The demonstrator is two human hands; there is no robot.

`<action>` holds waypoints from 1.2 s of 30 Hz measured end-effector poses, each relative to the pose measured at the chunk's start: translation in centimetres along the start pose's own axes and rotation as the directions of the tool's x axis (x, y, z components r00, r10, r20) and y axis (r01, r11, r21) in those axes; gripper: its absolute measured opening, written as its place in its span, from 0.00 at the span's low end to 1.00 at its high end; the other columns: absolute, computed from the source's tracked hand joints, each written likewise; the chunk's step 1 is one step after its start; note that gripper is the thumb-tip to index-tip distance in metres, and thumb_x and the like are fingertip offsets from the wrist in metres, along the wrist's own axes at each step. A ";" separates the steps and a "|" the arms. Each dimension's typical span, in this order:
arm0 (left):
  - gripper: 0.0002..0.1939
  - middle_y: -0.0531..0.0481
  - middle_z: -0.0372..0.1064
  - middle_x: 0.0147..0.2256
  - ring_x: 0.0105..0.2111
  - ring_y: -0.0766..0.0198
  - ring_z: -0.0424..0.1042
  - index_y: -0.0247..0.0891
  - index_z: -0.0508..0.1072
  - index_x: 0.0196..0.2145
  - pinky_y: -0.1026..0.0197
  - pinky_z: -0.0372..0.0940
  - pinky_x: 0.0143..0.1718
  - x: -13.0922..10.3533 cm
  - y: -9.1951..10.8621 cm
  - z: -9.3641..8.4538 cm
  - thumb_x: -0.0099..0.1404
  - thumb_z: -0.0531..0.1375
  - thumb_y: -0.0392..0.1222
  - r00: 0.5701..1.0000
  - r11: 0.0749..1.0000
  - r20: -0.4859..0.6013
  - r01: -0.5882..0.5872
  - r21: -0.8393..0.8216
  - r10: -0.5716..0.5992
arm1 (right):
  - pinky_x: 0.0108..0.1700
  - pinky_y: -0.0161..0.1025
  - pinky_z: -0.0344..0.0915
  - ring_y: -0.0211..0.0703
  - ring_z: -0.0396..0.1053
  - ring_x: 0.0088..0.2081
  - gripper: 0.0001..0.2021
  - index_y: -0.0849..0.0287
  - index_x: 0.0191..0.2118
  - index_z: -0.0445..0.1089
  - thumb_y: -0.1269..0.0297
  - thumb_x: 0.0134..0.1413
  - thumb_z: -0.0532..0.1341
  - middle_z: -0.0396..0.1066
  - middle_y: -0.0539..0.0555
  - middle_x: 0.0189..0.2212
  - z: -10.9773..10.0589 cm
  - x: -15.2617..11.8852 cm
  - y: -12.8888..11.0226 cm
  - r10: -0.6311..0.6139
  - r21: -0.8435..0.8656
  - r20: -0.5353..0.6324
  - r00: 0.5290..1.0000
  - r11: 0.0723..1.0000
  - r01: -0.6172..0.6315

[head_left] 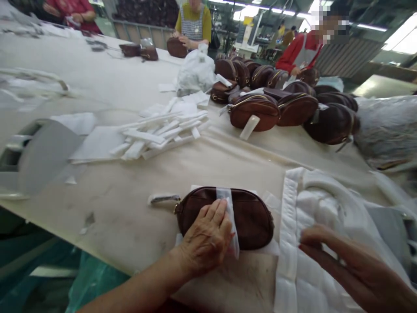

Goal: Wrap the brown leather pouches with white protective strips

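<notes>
A dark brown leather bag, oval and small, lies flat on white sheet material in front of me. A translucent plastic strip runs across its middle. My left hand rests on the bag with fingers bent and close together, pressing on the strip; its thumb is mostly hidden. A wrapped strap end sticks out from the bag's left side. Over the stack of white padded sheets at the right, my right hand is blurred, with thumb and finger brought together at the tips. Whatever is between them cannot be made out.
White foam strips lie heaped left of centre. Finished-looking brown bags crowd the back right, beside a clear plastic bundle. A grey tape dispenser stands left. Several co-workers are across the table.
</notes>
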State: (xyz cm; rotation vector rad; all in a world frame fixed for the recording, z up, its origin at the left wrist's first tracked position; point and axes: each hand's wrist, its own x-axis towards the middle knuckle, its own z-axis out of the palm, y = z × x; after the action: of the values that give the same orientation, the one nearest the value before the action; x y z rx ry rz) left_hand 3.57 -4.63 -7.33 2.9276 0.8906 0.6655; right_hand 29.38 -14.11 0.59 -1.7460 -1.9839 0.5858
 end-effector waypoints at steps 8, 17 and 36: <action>0.19 0.29 0.56 0.58 0.59 0.43 0.57 0.26 0.62 0.52 0.46 0.56 0.56 -0.5 -0.2 0.7 0.67 0.49 0.39 0.996 0.996 0.085 0.022 -0.087 -0.015 | 0.31 0.33 0.58 0.36 0.63 0.28 0.09 0.59 0.29 0.65 0.68 0.60 0.52 0.67 0.51 0.27 4.3 16.0 -3.1 -0.272 -0.149 0.468 0.841 0.914 0.378; 0.18 0.28 0.58 0.57 0.58 0.42 0.57 0.27 0.65 0.48 0.47 0.55 0.57 -0.7 -0.5 0.9 0.65 0.52 0.41 0.998 0.986 0.045 0.041 -0.163 -0.034 | 0.34 0.32 0.57 0.36 0.66 0.31 0.05 0.58 0.33 0.69 0.66 0.57 0.57 0.69 0.50 0.29 6.3 20.6 -1.9 -0.152 -0.115 0.674 0.723 0.945 0.306; 0.18 0.30 0.60 0.56 0.57 0.46 0.61 0.26 0.66 0.49 0.49 0.59 0.54 -0.2 -0.3 0.4 0.68 0.48 0.41 0.998 0.993 0.001 0.055 -0.106 -0.055 | 0.35 0.34 0.61 0.35 0.64 0.28 0.11 0.62 0.30 0.72 0.59 0.43 0.62 0.70 0.48 0.25 9.7 21.4 2.5 -0.011 0.337 0.639 0.769 0.903 -0.266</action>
State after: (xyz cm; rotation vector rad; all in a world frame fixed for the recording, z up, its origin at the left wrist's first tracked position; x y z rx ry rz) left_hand 3.42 -4.48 -7.81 2.7994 0.9037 0.6902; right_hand 23.44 7.10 -7.90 -1.5349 -1.9184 1.7015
